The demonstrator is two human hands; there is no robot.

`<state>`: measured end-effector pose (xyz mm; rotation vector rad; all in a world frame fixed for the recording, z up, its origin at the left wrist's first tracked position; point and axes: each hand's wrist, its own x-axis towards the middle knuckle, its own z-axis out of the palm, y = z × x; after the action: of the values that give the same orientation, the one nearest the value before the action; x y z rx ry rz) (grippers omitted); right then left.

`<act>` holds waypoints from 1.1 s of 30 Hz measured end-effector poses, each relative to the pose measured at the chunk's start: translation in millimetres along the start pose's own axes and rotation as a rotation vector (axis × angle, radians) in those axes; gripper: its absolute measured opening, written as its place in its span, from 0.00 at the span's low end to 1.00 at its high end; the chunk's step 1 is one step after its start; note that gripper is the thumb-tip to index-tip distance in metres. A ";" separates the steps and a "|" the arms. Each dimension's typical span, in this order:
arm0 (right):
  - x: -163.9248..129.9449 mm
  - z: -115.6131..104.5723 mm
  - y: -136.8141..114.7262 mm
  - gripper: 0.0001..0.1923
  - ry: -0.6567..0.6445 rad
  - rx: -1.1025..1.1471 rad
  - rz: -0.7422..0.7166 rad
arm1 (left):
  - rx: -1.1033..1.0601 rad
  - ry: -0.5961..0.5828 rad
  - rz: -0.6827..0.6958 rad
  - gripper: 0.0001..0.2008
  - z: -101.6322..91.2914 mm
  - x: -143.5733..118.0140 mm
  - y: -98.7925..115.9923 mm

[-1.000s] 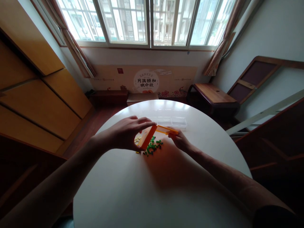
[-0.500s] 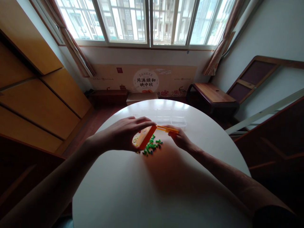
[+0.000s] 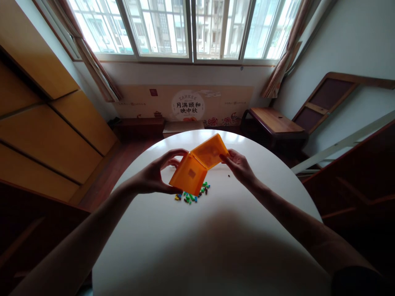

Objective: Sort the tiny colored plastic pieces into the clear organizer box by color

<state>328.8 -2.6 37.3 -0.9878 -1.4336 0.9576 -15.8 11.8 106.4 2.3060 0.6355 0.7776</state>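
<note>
An orange hinged plastic box (image 3: 197,164) hangs open above the round white table (image 3: 210,238), tipped with its insides facing down. My left hand (image 3: 157,176) grips the lower half of the box, thumb underneath. My right hand (image 3: 239,164) pinches the edge of the lid on the right. Under the box lies a small heap of little green, blue and yellow bricks (image 3: 193,195). One tiny dark piece (image 3: 228,176) lies apart near my right hand.
A low wooden table (image 3: 274,121) stands at the back right by the wall. Wooden cabinets (image 3: 52,123) line the left side. A window runs along the far wall above a printed banner (image 3: 188,105).
Both hands have lifted the box and swung it up towards the camera, so its two halves now show flat. The clear tray seen behind it earlier is now hidden.
</note>
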 end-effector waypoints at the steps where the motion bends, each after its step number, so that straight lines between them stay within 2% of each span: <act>1: -1.6 -0.9 2.8 0.25 0.006 0.035 0.049 | -0.068 0.036 0.006 0.53 7.4 0.0 -6.3; 6: -19.7 -3.3 14.9 0.27 -0.024 0.205 0.245 | -0.303 0.098 -0.023 0.54 50.7 6.7 -28.5; 9: -30.7 -9.7 13.6 0.25 0.034 0.211 0.240 | -0.305 0.115 -0.036 0.54 71.8 12.3 -27.6; 12: -39.8 -27.6 8.0 0.24 0.128 0.172 0.207 | -0.292 0.046 -0.056 0.55 83.6 14.6 -17.4; 15: -49.6 -61.9 4.4 0.23 0.249 0.138 0.196 | -0.269 -0.027 -0.081 0.50 86.9 10.8 -7.2; 18: -58.6 -113.4 7.4 0.23 0.352 0.067 0.206 | -0.114 -0.036 -0.097 0.43 88.0 1.6 -6.7; 22: -60.3 -192.8 25.3 0.24 0.461 -0.085 0.257 | 0.142 0.055 -0.123 0.34 95.2 -11.9 -22.2; 25: -49.7 -239.2 46.3 0.22 0.489 -0.216 0.347 | 0.248 0.185 -0.140 0.24 102.1 -17.3 -35.3; 28: -29.5 -260.3 66.6 0.19 0.457 -0.405 0.381 | 0.328 0.267 -0.145 0.19 105.2 -18.9 -42.5; 33: 7.9 -250.4 90.5 0.18 0.377 -0.452 0.358 | 0.397 0.283 -0.124 0.15 104.9 -21.0 -45.1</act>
<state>583.5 42.8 -25.9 -1.7060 -1.1908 0.6518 27.8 -11.1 1.3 2.4936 1.1370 1.0010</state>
